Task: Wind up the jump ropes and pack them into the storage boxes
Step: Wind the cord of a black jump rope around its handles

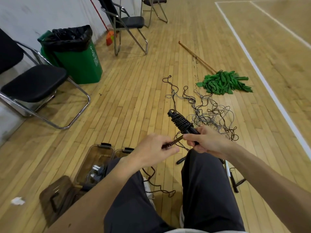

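Head view: person seated over a wooden plank floor. The right hand grips the lower end of a pair of black jump-rope handles, fingers curled round them; a tight coil of dark cord already wraps the handles' upper part. The left hand pinches the free run of cord between thumb and fingertips, taut toward the handles; this stretch is blurred. The slack trails down between the knees onto the floor. Judged step: winding, part done. The next move calls for laying further turns beside the coil under steady tension, then securing the end. Two clear plastic storage boxes with black latches stand open by the left knee, near enough to reach. A loose tangle of grey and dark ropes lies ahead, unwound.
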Demonstrator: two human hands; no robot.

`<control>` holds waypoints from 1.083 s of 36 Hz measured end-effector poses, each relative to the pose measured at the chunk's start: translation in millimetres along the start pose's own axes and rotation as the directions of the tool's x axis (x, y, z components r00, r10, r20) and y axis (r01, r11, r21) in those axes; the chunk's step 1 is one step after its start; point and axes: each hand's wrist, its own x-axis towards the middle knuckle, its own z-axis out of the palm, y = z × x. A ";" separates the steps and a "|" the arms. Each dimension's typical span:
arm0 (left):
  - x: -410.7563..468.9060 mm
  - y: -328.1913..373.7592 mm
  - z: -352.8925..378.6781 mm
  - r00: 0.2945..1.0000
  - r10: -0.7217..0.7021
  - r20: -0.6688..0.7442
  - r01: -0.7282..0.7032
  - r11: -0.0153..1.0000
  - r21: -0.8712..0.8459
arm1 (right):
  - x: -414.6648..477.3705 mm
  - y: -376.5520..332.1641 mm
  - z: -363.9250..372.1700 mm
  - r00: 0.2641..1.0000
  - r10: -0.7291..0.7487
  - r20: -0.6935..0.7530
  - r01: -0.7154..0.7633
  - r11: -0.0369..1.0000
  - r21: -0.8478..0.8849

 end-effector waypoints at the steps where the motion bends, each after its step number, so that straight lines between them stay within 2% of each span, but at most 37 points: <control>1: 0.1 2.9 -1.1 1.000 0.023 0.013 -0.024 0.996 0.091 | 1.1 0.9 1.3 1.000 -0.003 -0.021 0.002 0.998 -0.056; 5: 1.0 12.7 -11.6 0.997 0.068 0.037 -0.078 0.916 0.394 | 3.8 4.9 6.2 0.999 -0.014 -0.044 0.004 0.978 -0.209; 9: -0.8 22.3 -23.0 0.989 0.122 0.082 -0.147 0.833 0.533 | 3.2 5.6 7.9 1.000 0.015 -0.014 -0.018 0.955 -0.296; 14: 0.3 40.1 -30.3 0.973 0.155 0.172 -0.232 0.704 0.672 | 1.7 6.3 14.8 0.989 0.132 0.067 -0.099 0.926 -0.363; 19: 2.9 45.2 -35.7 0.951 0.189 0.244 -0.307 0.674 0.672 | -2.8 2.2 13.6 0.966 0.215 0.141 -0.136 0.894 -0.428; 27: 11.3 48.9 -44.6 0.930 0.256 0.264 -0.367 0.704 0.608 | -16.1 1.4 23.3 0.900 0.338 0.276 -0.139 0.822 -0.553; 31: 15.7 63.3 -50.0 0.920 0.285 0.270 -0.392 0.695 0.603 | -23.2 -1.7 35.8 0.881 0.345 0.323 -0.094 0.797 -0.596; 35: 20.0 65.0 -51.6 0.928 0.279 0.247 -0.372 0.719 0.587 | -30.8 -6.4 41.8 0.864 0.347 0.364 -0.041 0.770 -0.636; 39: 20.6 62.6 -56.3 0.951 0.222 0.217 -0.305 0.796 0.522 | -40.6 -10.2 40.7 0.849 0.344 0.401 -0.014 0.774 -0.633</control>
